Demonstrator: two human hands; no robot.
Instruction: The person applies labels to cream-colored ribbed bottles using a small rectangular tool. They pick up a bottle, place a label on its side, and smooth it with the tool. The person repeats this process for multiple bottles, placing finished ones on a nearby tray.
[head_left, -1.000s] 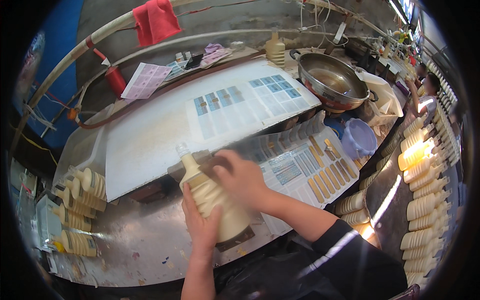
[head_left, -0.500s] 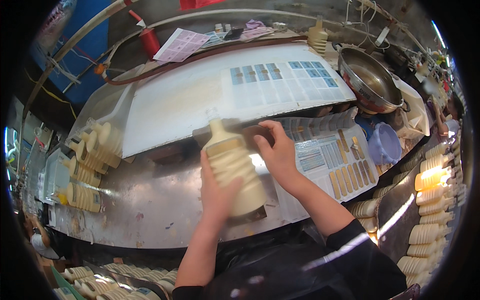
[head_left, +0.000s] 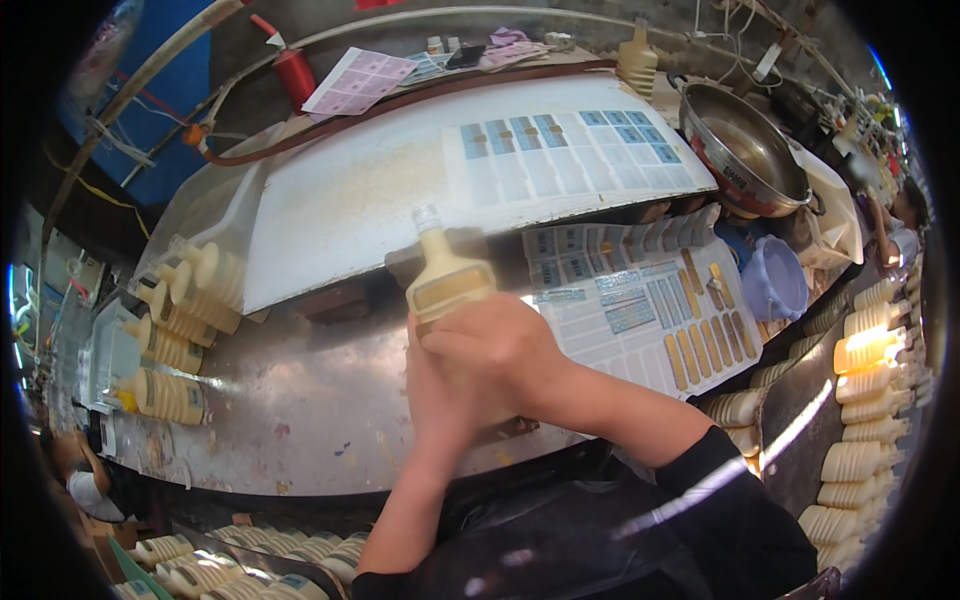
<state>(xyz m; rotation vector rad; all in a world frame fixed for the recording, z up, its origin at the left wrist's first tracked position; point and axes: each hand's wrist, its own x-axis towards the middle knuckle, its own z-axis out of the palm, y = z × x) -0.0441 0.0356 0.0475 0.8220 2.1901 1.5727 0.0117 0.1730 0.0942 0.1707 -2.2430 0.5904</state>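
Observation:
A cream, ribbed bottle [head_left: 442,262] lies under my hands over the steel worktop, its clear screw neck pointing away from me. A gold label strip [head_left: 450,287] shows across its shoulder. My left hand [head_left: 438,385] wraps the bottle's left side. Across its front my right hand [head_left: 505,345] is closed, fingers curled and pressed against the bottle just below the gold strip. Both hands hide most of the ribbed body, and the right fingertips are partly out of sight. Beside my right forearm are sheets of gold and blue labels [head_left: 640,315].
A white board [head_left: 350,195] with blue labels lies beyond my hands. Several cream bottles stand at the left [head_left: 170,395]; more fill racks at the lower left and right [head_left: 850,465]. A metal pan [head_left: 745,160] and a lilac bucket [head_left: 775,280] are at the right.
My right hand has swung left from beside the bottle onto its front, its fingers curling in. My left hand still holds the bottle, which has shifted little.

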